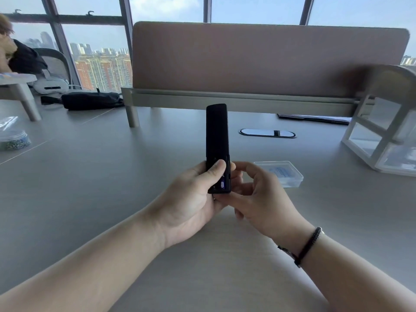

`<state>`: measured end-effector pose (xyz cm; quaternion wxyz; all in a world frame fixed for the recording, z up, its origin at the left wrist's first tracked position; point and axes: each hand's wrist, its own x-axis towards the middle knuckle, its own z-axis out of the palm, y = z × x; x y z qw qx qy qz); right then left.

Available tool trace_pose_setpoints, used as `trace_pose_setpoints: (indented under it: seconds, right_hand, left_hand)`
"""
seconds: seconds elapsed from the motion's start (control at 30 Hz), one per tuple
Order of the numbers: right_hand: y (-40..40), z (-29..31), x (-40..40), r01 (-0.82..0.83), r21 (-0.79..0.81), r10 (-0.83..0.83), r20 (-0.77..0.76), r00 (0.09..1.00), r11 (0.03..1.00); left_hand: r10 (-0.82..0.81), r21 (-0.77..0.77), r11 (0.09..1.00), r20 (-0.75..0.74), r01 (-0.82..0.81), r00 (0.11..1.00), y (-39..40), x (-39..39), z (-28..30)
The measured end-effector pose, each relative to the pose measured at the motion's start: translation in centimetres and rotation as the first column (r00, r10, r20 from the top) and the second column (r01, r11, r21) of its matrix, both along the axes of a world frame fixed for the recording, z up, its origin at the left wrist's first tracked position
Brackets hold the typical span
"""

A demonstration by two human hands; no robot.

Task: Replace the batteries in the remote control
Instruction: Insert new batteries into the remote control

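Remote (217, 136) – clear box (284, 171) behind

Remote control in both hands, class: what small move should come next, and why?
Probably slide the back cover fully off with the left thumb. The remote control is held upright by the left hand and right hand, and a battery already shows at its lower end.

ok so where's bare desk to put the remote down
Bare desk lies left of the left hand, short of the bead tub, and in front of both forearms. Right of the right hand it is crowded: clear plastic box, white rack.
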<state>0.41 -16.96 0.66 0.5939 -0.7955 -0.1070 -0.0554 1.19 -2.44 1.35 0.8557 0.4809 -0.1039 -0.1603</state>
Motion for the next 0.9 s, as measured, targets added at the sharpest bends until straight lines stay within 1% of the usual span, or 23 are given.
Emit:
trace_pose_setpoints:
  seconds: [0.07,0.13,0.2,0.27,0.3,0.37,0.43,0.5,0.57,0.7,0.9]
  right_hand:
    - [0.1,0.1,-0.1,-0.035,-0.004,0.035,0.024,0.999,0.999]
    - [0.2,0.1,-0.2,-0.049,-0.043,0.052,0.067,0.996,0.998]
    - [0.1,0.1,-0.2,-0.041,-0.065,0.047,0.096,0.994,0.997]
    - [0.0,0.0,0.0,0.002,-0.073,0.006,0.108,0.994,0.997]
    - [-0.1,-0.1,0.2,0.037,-0.076,-0.028,0.113,0.993,0.996]
    - [-0.4,0.0,0.6,0.098,-0.057,-0.091,0.115,0.989,0.994]
    - [-0.6,0.1,0.7,0.117,-0.015,-0.115,0.114,0.987,0.993]
    - [-0.5,0.2,0.5,0.113,0.028,-0.116,0.116,0.987,0.993]
    - [-0.3,0.3,0.3,0.110,0.064,-0.117,0.122,0.986,0.992]
    - [-0.1,0.5,0.2,0.100,0.136,-0.119,0.141,0.983,0.986]
    - [-0.1,1.0,-0.2,0.132,0.204,-0.166,0.156,0.974,0.970]
  left_hand:
    - [-0.030,0.028,0.999,0.037,0.029,0.999,-0.2,-0.1,-0.1]
    - [-0.047,0.044,0.998,0.061,0.045,0.997,-0.3,-0.3,-0.2]
    - [-0.018,0.042,0.999,0.042,0.016,0.999,-0.2,-0.3,-0.1]
    - [0.063,0.048,0.997,0.021,-0.064,0.998,0.0,-0.1,0.0]
    - [0.112,0.063,0.992,0.035,-0.114,0.993,0.1,0.1,0.0]
    - [0.238,0.126,0.960,0.097,-0.249,0.966,0.1,0.2,-0.1]
    - [0.310,0.180,0.926,0.145,-0.333,0.940,0.1,0.1,-0.1]
    - [0.302,0.207,0.921,0.159,-0.330,0.940,0.1,0.0,-0.1]
    - [0.296,0.210,0.924,0.138,-0.320,0.945,0.2,0.0,0.0]
    - [0.275,0.137,0.951,0.041,-0.278,0.961,0.5,0.3,0.2]
    - [0.186,0.033,0.982,-0.072,-0.184,0.980,0.5,0.3,0.5]
